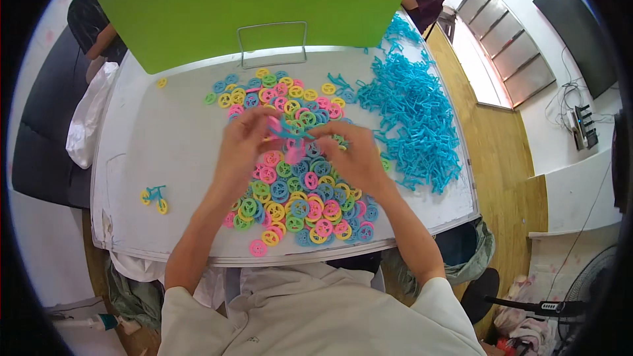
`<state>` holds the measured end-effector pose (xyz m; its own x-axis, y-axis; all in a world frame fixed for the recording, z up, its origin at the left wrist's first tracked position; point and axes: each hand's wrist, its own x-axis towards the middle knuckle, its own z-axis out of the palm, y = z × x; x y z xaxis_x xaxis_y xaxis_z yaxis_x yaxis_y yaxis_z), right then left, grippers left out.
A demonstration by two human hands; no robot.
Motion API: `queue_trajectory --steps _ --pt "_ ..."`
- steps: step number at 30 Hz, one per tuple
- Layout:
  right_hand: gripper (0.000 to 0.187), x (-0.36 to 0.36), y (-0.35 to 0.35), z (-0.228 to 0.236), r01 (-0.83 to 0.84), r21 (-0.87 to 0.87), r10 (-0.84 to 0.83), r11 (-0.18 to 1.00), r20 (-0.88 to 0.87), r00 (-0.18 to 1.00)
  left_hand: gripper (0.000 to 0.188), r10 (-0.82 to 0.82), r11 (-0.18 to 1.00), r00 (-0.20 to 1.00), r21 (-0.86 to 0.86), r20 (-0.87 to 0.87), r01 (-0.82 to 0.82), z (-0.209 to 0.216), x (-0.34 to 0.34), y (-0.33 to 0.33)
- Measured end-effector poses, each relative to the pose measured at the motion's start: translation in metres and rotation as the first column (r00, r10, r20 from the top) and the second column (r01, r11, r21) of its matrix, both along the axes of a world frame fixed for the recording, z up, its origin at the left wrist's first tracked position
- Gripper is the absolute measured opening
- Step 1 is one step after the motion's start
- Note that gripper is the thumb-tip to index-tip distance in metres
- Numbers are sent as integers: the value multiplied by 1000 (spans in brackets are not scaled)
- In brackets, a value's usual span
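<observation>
Above a heap of small plastic wheels [300, 208] in pink, yellow, green and blue, both my hands are at a small blue toy bicycle frame [290, 133]. My left hand [245, 140] pinches its left end, where a pink wheel shows by the fingertips. The fingers of my right hand [351, 151] close on the frame's right end. A second pink wheel [295, 153] appears just below the frame; blur hides whether it is attached. At the table's left lies a finished-looking toy bicycle [155, 198] with a blue frame and yellow wheels.
A big pile of blue toy frames [415, 115] covers the table's right side. A green panel [250, 6] with a wire stand [273, 66] rises at the far edge. One yellow wheel [162, 83] lies far left. Beyond the panel, parts of other people show on both sides.
</observation>
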<state>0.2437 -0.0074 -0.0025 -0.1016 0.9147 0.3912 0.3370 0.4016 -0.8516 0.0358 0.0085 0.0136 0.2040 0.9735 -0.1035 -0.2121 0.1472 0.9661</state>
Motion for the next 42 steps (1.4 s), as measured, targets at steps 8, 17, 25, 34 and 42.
queue_trajectory --steps 8,17,25,34,42 --pt "26 91 4 3 370 77 -275 926 809 520 20 352 915 400 402 -846 44 1 -134 48" --pt "17 101 22 15 383 -185 -277 905 427 861 15 607 783 -39 589 -794 199 -18 -140 35" --pt "13 63 21 18 179 -272 -229 945 -163 960 18 187 826 467 395 -864 401 -28 -17 -3" --pt "19 16 10 7 -65 -382 -37 922 -253 967 16 -5 984 985 173 -171 35 0 4 -10" --pt "14 -15 -3 -4 -123 -379 -23 917 -359 933 22 -82 989 986 108 -142 97 -14 11 -12"
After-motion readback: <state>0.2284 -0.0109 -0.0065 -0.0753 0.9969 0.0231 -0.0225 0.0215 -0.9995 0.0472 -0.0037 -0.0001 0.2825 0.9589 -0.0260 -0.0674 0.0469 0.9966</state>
